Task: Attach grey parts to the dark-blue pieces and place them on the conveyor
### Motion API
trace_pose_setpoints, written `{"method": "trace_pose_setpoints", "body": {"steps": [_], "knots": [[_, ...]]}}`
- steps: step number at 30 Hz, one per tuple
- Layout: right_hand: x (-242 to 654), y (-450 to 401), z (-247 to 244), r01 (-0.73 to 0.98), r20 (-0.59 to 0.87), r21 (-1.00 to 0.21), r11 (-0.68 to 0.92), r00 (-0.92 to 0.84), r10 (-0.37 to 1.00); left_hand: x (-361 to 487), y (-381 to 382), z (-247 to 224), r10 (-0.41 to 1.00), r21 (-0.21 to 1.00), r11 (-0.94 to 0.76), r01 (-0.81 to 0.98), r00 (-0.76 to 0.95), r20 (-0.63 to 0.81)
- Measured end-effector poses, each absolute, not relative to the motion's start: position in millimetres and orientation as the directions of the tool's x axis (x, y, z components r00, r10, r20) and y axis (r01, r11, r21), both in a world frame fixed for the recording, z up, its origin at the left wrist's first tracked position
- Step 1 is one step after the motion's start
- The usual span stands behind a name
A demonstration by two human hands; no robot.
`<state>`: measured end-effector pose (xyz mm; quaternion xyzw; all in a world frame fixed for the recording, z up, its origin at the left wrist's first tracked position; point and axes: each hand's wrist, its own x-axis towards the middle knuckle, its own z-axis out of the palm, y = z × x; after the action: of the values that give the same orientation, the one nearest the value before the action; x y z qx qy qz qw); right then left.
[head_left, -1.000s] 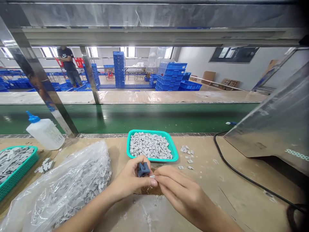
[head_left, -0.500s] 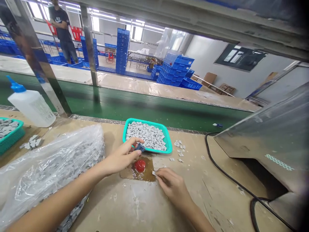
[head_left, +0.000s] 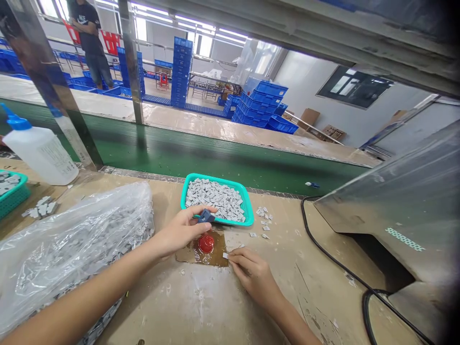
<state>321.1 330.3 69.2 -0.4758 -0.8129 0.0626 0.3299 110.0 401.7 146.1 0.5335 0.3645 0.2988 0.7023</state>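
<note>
My left hand (head_left: 183, 228) pinches a dark blue part (head_left: 206, 217) just over the near edge of a teal basket (head_left: 248, 211) heaped with small grey pieces (head_left: 215, 197). Between thumb and fingers of my right hand (head_left: 251, 270) is a small light grey piece (head_left: 225, 256), at the right edge of a wet brown patch (head_left: 219, 244). On that patch lies a glossy red blob (head_left: 206, 244), below my left hand and left of my right one.
A clear bag of grey pieces (head_left: 89, 235) fills the left side, with a white bottle (head_left: 43, 153) behind it. Loose pieces (head_left: 265, 223) lie right of the basket. A black cable (head_left: 323, 254) runs along the right. Beyond the green belt (head_left: 172, 155) stands a person (head_left: 86, 38).
The dark blue part is turned and raised slightly in my left hand, showing more of it. The whole view has shifted a little; my right hand keeps its piece by the brown patch.
</note>
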Motion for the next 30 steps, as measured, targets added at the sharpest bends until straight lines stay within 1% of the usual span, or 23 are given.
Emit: {"method": "trace_pose_setpoints", "body": {"steps": [3, 6, 9, 11, 13, 15, 18, 21, 23, 26, 28, 30], "knots": [[322, 331, 71, 0.732, 0.465, -0.398, 0.554, -0.359, 0.809, 111, 401, 145, 0.825, 0.986, 0.164, 0.042, 0.542, -0.160], [322, 333, 82, 0.727, 0.464, -0.364, 0.582, -0.401, 0.790, 112, 400, 144, 0.864, 0.995, -0.043, 0.091, 0.504, -0.009], [319, 334, 100, 0.739, 0.508, -0.335, 0.585, -0.381, 0.773, 110, 399, 145, 0.860, 0.954, -0.265, 0.139, 0.482, 0.168], [317, 335, 109, 0.748, 0.539, -0.327, 0.577, -0.354, 0.765, 109, 397, 147, 0.835, 0.912, -0.374, 0.168, 0.488, 0.252], [315, 334, 113, 0.740, 0.537, -0.328, 0.588, -0.366, 0.760, 108, 397, 149, 0.820, 0.888, -0.426, 0.173, 0.488, 0.299], [316, 334, 112, 0.732, 0.532, -0.336, 0.592, -0.371, 0.761, 108, 396, 150, 0.832, 0.906, -0.387, 0.173, 0.489, 0.262], [322, 334, 113, 0.751, 0.523, -0.329, 0.572, -0.360, 0.773, 110, 396, 150, 0.844, 0.952, -0.250, 0.174, 0.522, 0.126], [325, 335, 125, 0.745, 0.441, -0.349, 0.569, -0.405, 0.801, 112, 397, 147, 0.841, 0.976, -0.151, 0.157, 0.540, 0.043], [322, 335, 139, 0.725, 0.447, -0.435, 0.534, -0.341, 0.827, 114, 397, 146, 0.846, 0.985, -0.097, 0.140, 0.533, 0.008], [310, 335, 158, 0.645, 0.526, -0.592, 0.484, -0.146, 0.838, 114, 395, 147, 0.845, 0.993, -0.045, 0.109, 0.534, -0.021], [299, 336, 165, 0.593, 0.543, -0.649, 0.476, -0.076, 0.836, 114, 393, 148, 0.839, 0.995, -0.036, 0.094, 0.543, -0.021], [290, 338, 166, 0.567, 0.541, -0.670, 0.479, -0.069, 0.838, 114, 392, 150, 0.835, 0.994, -0.048, 0.101, 0.551, -0.015]]}}
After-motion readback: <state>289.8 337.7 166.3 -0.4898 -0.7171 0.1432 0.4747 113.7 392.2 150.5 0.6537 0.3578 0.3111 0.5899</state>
